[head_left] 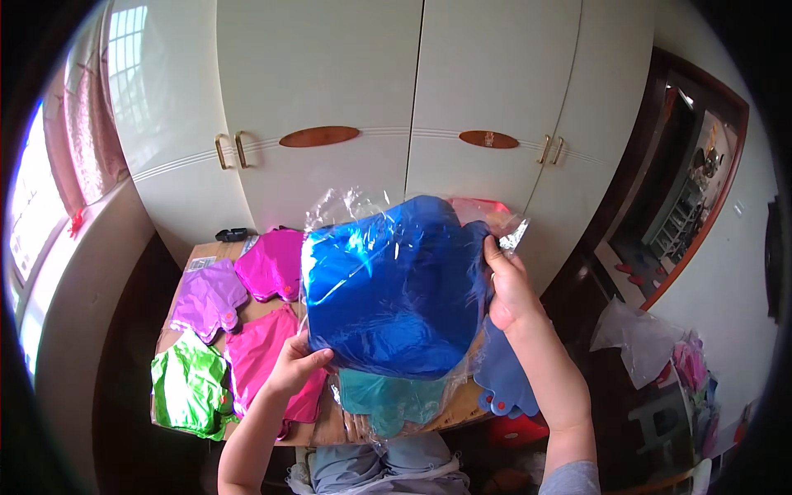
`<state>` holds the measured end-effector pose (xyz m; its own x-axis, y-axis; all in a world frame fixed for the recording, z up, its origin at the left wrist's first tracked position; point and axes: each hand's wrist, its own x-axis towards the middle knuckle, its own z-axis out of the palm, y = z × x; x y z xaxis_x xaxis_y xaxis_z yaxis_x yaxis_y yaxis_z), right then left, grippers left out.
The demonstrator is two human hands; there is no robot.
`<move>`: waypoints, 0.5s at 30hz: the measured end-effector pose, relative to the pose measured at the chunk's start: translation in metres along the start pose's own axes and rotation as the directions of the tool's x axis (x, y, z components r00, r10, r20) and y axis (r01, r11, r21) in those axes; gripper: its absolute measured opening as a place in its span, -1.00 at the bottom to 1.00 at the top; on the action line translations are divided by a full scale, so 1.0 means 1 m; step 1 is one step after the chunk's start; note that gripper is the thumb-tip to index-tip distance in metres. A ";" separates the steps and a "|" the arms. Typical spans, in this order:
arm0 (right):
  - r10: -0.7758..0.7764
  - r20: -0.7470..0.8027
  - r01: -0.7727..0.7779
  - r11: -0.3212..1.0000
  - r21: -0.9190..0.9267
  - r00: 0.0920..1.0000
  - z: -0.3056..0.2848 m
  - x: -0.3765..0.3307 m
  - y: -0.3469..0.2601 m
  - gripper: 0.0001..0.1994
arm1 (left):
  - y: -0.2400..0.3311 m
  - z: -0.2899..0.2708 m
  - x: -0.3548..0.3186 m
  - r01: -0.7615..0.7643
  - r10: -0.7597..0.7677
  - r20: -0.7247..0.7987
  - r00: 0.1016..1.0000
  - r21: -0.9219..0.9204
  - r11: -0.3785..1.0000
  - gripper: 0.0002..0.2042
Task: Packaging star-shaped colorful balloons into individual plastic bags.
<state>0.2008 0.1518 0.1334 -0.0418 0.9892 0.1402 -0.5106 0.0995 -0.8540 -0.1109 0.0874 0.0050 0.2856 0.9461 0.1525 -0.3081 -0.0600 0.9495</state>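
Note:
A clear plastic bag (346, 206) with shiny blue foil (396, 289) inside, which looks like flat foil balloons, is held up over the table. My left hand (301, 363) grips its lower left corner, thumb on top. On the upper right edge, my right hand (510, 289) pinches the bag between thumb and fingers. Beneath it lies a teal foil piece (392, 396), partly hidden. Close to my left hand is a hot pink foil piece (268, 355). A dusty blue scalloped stack (505, 371) shows below my right hand.
Purple (208, 297), magenta (271, 262) and bright green (190, 384) foil stacks lie on the cardboard-covered table (330, 425). A small black object (231, 235) sits at its far left edge. White cabinets (322, 74) stand behind. Plastic bags (639, 342) are at right.

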 end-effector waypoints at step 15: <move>0.162 0.092 -0.156 0.985 -0.074 0.982 -0.021 -0.003 0.012 -0.82 | -0.009 -0.018 -0.018 0.016 0.001 -0.079 0.997 0.211 0.977 -0.84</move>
<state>0.2130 0.1527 0.1119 -0.2028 0.9782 0.0452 -0.4332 -0.0483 -0.9000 -0.1295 0.0761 -0.0108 0.2127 0.9682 0.1315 -0.1052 -0.1111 0.9882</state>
